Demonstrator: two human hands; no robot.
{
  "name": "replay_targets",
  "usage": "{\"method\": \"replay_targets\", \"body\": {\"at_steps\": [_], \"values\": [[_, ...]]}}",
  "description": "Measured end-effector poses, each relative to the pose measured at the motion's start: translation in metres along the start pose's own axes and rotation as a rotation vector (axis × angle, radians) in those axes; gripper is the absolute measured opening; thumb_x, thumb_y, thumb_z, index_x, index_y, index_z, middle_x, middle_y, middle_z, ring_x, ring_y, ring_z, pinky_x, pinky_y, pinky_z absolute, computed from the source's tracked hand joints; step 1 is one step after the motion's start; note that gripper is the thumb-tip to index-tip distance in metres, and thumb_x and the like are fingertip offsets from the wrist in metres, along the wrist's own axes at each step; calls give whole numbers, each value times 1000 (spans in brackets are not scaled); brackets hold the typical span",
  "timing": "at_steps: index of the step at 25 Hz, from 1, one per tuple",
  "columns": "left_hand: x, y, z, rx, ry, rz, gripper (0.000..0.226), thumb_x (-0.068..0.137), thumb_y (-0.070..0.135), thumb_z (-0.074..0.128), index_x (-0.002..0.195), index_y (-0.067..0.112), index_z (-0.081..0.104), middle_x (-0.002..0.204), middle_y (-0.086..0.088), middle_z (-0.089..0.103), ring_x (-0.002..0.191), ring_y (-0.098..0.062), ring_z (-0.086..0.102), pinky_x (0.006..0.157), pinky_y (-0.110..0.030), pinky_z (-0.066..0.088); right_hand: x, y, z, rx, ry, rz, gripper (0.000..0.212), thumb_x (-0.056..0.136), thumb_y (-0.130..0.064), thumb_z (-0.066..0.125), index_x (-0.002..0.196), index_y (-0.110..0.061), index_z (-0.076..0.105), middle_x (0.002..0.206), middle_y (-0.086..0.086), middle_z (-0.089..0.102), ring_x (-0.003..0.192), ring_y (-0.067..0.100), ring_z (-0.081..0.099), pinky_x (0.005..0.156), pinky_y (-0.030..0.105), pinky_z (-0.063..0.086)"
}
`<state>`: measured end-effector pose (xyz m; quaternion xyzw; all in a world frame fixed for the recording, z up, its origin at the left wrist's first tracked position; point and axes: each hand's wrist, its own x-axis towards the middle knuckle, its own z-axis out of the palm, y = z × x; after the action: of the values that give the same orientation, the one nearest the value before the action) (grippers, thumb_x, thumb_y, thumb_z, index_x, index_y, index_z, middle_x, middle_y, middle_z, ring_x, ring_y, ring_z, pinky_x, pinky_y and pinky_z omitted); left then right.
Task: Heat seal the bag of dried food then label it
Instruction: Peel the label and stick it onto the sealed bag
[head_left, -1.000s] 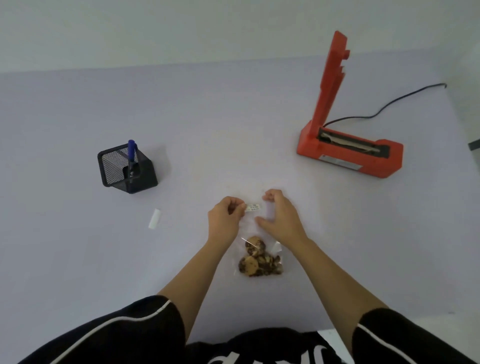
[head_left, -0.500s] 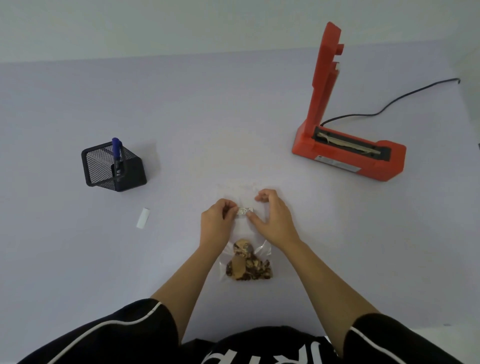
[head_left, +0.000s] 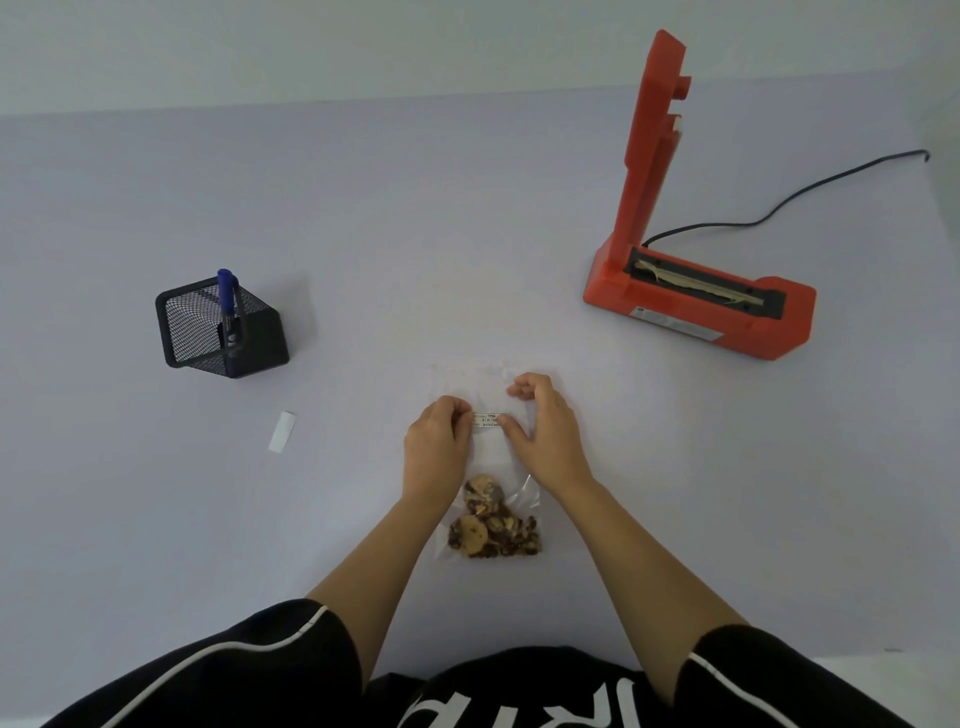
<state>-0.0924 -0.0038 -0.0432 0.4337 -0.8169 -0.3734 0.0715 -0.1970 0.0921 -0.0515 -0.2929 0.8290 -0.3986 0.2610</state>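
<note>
On the lavender table (head_left: 363, 218), both hands, left (head_left: 436, 447) and right (head_left: 545, 436), pinch a label (head_left: 487, 420) onto the bag (head_left: 493, 514).

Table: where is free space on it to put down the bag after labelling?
The table is bare between the pen holder and the heat sealer, also right of the right hand. It is crowded only where both hands press the label on the bag.
</note>
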Motion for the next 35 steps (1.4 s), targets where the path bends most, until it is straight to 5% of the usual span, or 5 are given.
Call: {"method": "replay_targets", "body": {"at_steps": [18,24,28,35], "values": [[-5,8,-3,16,34,-19,6,91,5,51,91,1,54,92,-12,57,70,-22,52,61,-33,45,1,-1,0,19,-7,11,44,79,-8,70,116,-6,46,110,5,60,104,19,55,94,38,45],[-23,-20,-5,387,-63,403,40,92,30,40,119,11,62,103,-18,59,81,-31,58,68,-38,53,0,0,2,27,2,10,42,80,-8,69,116,-7,46,110,4,60,104,18,55,95,36,45],[-26,-25,-7,504,-140,323,46,89,42,39,124,19,58,111,-18,54,88,-31,55,72,-39,52,-1,0,3,29,-5,8,42,80,-7,68,116,-7,46,110,5,60,105,18,55,95,33,44],[-31,-18,-1,152,-34,118,37,87,12,55,123,7,60,103,-22,49,90,-35,51,76,-45,53,-2,0,3,23,4,-2,43,81,-6,67,117,-6,46,112,6,60,105,19,55,95,33,44]]}}
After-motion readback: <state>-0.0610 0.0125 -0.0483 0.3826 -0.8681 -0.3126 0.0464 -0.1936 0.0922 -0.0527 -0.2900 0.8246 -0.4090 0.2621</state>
